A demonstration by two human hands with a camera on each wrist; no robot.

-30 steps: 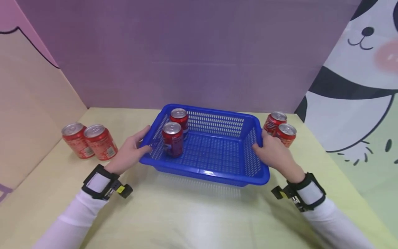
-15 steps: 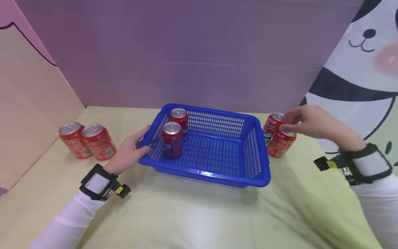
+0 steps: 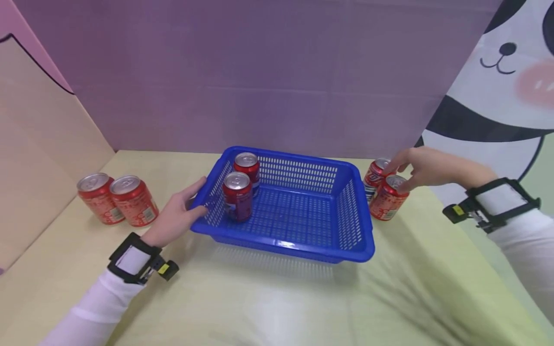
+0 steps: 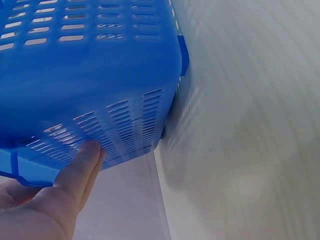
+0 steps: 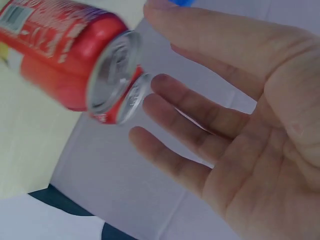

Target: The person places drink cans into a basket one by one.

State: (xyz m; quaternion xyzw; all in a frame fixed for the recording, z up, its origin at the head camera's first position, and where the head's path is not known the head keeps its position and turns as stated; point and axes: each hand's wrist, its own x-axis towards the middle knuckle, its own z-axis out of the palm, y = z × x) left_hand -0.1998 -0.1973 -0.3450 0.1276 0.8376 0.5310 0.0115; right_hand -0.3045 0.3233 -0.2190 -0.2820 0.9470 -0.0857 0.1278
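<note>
My left hand (image 3: 175,216) holds the left rim of a blue plastic basket (image 3: 283,246), thumb over the edge. In the left wrist view its fingers (image 4: 80,172) lie against the slotted outer wall. Two red soda cans stand upright inside the basket's left end, a front can (image 3: 238,199) and a back can (image 3: 247,163). Over the right side, my right hand (image 3: 433,166) hovers above a red soda can (image 3: 386,202), and another can (image 3: 373,177) stands right behind it. The right wrist view shows spread fingers and a bare palm (image 5: 265,165) beyond the can tops.
Two more red cans, an outer can (image 3: 98,202) and an inner can (image 3: 136,204), stand side by side left of the basket. A purple wall (image 3: 268,96) closes the back of the pale table (image 3: 259,302). A panda picture (image 3: 489,110) covers the right wall.
My right hand has let go of the basket's right rim and moved right, over the right-hand cans. The left hand has stayed on the left rim, and the basket has stayed in place.
</note>
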